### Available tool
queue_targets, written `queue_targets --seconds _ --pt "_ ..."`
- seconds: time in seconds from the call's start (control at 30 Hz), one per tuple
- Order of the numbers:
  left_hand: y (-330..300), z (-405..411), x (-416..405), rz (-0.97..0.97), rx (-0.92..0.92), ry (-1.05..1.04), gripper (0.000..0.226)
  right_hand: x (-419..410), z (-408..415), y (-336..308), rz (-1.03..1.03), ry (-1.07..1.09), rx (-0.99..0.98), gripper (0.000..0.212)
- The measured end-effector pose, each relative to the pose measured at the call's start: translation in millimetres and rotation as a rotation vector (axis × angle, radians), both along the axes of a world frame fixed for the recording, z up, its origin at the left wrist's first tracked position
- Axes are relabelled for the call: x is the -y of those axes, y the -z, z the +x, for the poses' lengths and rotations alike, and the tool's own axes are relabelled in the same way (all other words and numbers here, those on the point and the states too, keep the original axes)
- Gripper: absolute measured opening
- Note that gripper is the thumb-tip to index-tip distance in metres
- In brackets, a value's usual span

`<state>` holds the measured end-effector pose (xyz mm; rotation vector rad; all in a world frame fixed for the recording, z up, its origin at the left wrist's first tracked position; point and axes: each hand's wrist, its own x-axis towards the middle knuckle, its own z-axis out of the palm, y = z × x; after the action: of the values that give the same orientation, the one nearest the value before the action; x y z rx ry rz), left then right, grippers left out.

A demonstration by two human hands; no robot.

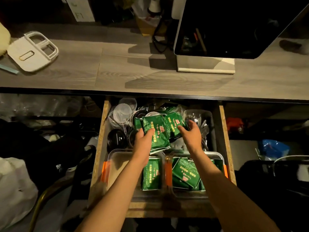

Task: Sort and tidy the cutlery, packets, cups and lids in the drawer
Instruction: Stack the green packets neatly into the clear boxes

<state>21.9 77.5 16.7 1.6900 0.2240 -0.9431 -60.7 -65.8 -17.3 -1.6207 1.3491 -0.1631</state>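
Left hand (143, 141) grips a stack of green packets (156, 132) over mid-drawer (98, 148); right hand (192, 133) has fingers loosely spread, touching the neighbouring green packets (173, 124), no clear pinch. More packets sit in two clear tubs (117, 158) at the drawer front. Packet print is gold/red script, too blurred to read; cutlery (203, 126) at right and the clear cups (122, 111) at back-left are dim and partly covered.

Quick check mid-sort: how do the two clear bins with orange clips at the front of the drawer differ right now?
The left bin shows mostly bare floor, with green packets only along its right side; the right bin is covered across with packets. Those in the left bin lie square and aligned; those in the right bin lie tilted and overlapping. The left forearm crosses over the left bin, the right forearm over the right one. Both are clear, orange-clipped and side by side.
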Motion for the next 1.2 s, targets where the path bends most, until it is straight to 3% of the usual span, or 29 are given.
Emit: queue_targets --seconds 0.27,0.4,0.63,0.77,0.9,0.97,1.07,1.2 --pt "23 1 28 0.027 -0.040 -0.085 0.076 23 13 58 -0.018 -0.096 -0.123 0.094" --pt "22 -3 32 0.038 -0.038 -0.090 0.076 25 12 45 -0.017 -0.131 -0.121 0.045" --pt "8 -14 37 0.056 0.010 -0.010 0.077 31 -19 -8 0.172 0.083 0.221 0.023" --pt "-6 -27 41 0.040 0.013 0.042 0.076 21 -41 -41 0.230 0.233 0.436 0.042" --pt "-26 -42 46 -0.012 -0.040 0.033 0.067 4 -55 -61 0.347 0.175 0.519 0.065" --pt "-38 -50 49 -0.052 -0.071 0.006 0.064 -4 -57 -66 0.360 0.104 0.477 0.066" --pt "-43 -61 48 -0.153 -0.205 0.008 0.092 -13 -61 -67 0.372 0.089 0.418 0.065" --pt "-58 -78 47 -0.133 -0.217 0.078 0.100 -22 -69 -76 0.385 0.040 0.442 0.057"
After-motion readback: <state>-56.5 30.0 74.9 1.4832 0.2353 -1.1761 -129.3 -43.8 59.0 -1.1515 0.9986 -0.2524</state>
